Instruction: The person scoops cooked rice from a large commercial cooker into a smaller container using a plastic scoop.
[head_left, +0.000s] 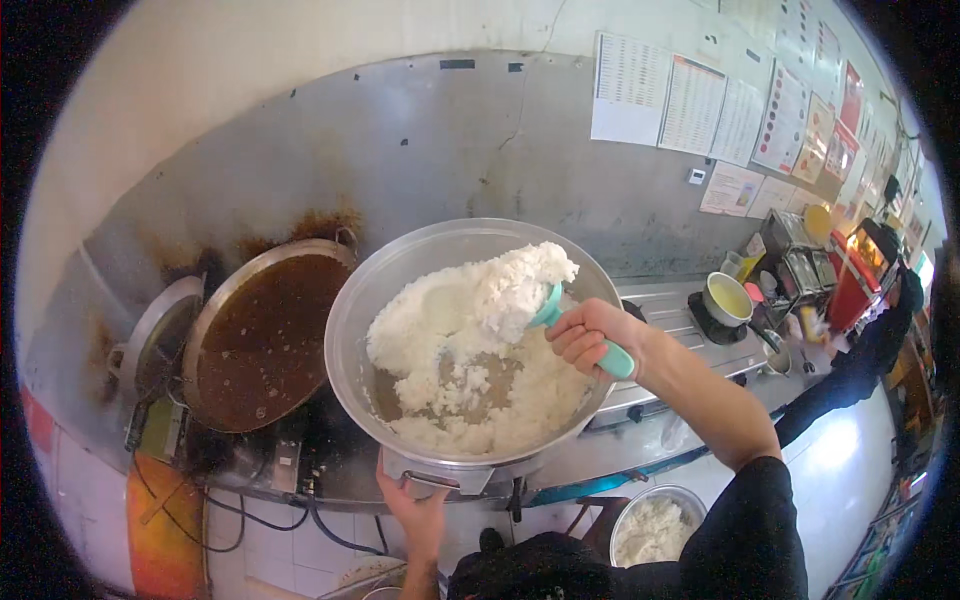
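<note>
My right hand (598, 341) grips the light green handle of a rice scoop (550, 306), whose head is buried under a heaped clump of cooked white rice (525, 289). The scoop is over the right part of a large round metal pot (349, 330). Rice lies in the pot, piled highest at the back left, with the metal bottom showing in the middle. My left hand (414, 502) is at the pot's near side, shut on its metal handle (442, 480).
Left of the pot is a large wok of dark brown liquid (262, 337), beside a smaller pan (154, 330). A bowl of rice (656, 529) is low at the right, near my body. Farther right are a bowl of yellowish liquid (729, 298) and a person in dark clothes (862, 360).
</note>
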